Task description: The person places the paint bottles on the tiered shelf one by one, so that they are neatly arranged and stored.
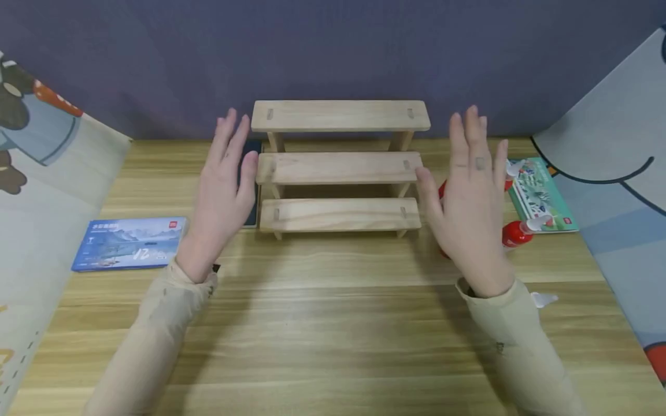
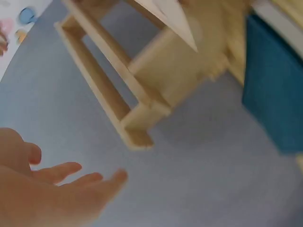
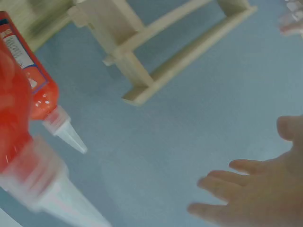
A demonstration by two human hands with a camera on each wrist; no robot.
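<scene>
A three-tier wooden step stand [image 1: 340, 167] stands against the back wall on the table. My left hand [image 1: 221, 185] hovers at its left side, fingers extended, holding nothing. On the other side my right hand [image 1: 470, 214] is raised with its fingers spread and straight, also holding nothing. The right thumb appears close to the stand's middle step, though contact cannot be told. In the left wrist view, the stand [image 2: 137, 90] and the left hand [image 2: 61, 194] are apart. A gap likewise shows between the right hand [image 3: 255, 184] and the stand [image 3: 184, 56] in the right wrist view.
Red bottles with clear nozzles, one a red bottle [image 1: 516, 234], stand to the right, partly behind my right hand. Beside them lies a green book or pad [image 1: 546, 196]. A blue box [image 1: 130, 242] lies left. A dark flat item [image 1: 252, 216] lies beside the stand.
</scene>
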